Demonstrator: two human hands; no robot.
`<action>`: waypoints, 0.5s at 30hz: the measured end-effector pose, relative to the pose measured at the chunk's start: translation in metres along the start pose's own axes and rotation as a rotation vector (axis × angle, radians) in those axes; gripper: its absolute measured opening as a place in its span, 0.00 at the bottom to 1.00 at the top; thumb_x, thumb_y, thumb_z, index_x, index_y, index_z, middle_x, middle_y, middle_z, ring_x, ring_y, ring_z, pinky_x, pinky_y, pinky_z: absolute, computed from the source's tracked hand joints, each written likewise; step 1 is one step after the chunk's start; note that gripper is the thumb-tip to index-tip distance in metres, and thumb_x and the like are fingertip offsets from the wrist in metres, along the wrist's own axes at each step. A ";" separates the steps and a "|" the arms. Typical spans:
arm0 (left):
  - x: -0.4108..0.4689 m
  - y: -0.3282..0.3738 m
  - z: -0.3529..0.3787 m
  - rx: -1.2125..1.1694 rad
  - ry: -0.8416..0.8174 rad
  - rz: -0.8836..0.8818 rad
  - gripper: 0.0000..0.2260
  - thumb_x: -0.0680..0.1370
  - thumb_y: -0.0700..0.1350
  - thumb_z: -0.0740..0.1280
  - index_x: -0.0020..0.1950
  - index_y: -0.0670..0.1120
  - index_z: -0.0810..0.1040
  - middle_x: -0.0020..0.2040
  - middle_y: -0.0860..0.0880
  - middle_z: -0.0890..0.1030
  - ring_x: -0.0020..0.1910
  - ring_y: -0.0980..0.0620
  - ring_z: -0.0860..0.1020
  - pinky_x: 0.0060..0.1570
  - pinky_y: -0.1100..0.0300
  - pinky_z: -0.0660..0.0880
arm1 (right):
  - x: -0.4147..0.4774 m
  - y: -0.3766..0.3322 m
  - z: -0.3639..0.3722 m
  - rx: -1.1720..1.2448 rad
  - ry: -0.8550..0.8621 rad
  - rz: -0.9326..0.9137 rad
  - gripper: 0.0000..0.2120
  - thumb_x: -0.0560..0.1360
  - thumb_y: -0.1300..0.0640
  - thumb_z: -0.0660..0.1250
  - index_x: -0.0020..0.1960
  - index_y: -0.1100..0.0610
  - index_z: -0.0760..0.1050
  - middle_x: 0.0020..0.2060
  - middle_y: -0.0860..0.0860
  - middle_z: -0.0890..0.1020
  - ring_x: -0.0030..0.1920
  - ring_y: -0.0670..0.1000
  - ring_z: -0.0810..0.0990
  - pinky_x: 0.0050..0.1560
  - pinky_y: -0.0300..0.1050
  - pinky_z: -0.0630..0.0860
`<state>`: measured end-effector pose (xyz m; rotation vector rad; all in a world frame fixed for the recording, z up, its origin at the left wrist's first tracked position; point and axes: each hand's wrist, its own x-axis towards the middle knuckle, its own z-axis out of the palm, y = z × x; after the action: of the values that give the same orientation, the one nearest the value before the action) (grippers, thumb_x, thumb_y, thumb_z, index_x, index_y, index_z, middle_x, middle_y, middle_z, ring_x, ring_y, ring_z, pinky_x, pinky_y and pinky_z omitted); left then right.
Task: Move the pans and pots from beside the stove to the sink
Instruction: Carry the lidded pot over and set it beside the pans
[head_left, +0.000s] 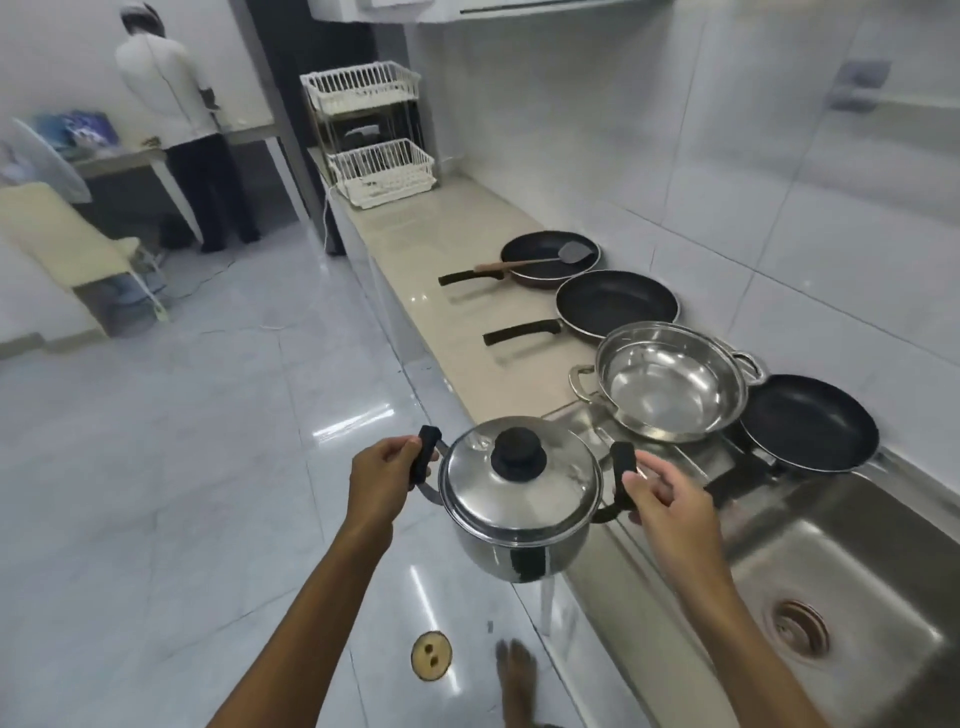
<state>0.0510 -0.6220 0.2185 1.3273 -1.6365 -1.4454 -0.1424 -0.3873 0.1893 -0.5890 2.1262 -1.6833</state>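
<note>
A lidded steel pot (519, 504) with black handles hangs in the air just off the counter's front edge. My left hand (382, 475) grips its left handle and my right hand (662, 499) grips its right handle. The steel sink (852, 566) lies to the right, below my right arm. On the sink's drainboard rest an open steel pot (670, 384) and a black frying pan (808, 423). Further along the counter lie a second black pan (615, 306) and a third pan (545, 260) with a spatula (566, 256) across it.
A white two-tier dish rack (376, 135) stands at the counter's far end. Another person (182, 130) works at a table in the far room. A round floor drain (431, 656) and my bare foot (517, 675) show on the glossy tile floor below.
</note>
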 end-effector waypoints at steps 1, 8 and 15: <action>0.031 0.001 0.005 0.020 -0.011 -0.019 0.09 0.82 0.44 0.67 0.46 0.46 0.87 0.40 0.51 0.89 0.39 0.49 0.84 0.43 0.56 0.81 | 0.022 0.002 0.015 0.005 0.005 0.024 0.17 0.79 0.52 0.69 0.68 0.48 0.77 0.40 0.47 0.87 0.41 0.46 0.86 0.44 0.48 0.84; 0.220 0.032 0.046 0.133 -0.154 -0.069 0.07 0.82 0.40 0.67 0.55 0.44 0.85 0.43 0.48 0.88 0.37 0.49 0.84 0.36 0.63 0.77 | 0.139 -0.006 0.094 -0.048 0.090 0.168 0.18 0.78 0.59 0.70 0.67 0.48 0.75 0.39 0.48 0.86 0.40 0.37 0.83 0.37 0.29 0.74; 0.358 0.051 0.108 0.229 -0.401 -0.014 0.09 0.81 0.40 0.68 0.59 0.39 0.85 0.47 0.42 0.88 0.38 0.50 0.83 0.30 0.71 0.75 | 0.204 -0.005 0.145 -0.117 0.302 0.287 0.21 0.77 0.61 0.72 0.68 0.50 0.74 0.41 0.46 0.85 0.42 0.38 0.82 0.46 0.35 0.75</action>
<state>-0.1814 -0.9158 0.1742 1.2231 -2.1064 -1.6521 -0.2386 -0.6159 0.1567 -0.0517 2.3931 -1.5742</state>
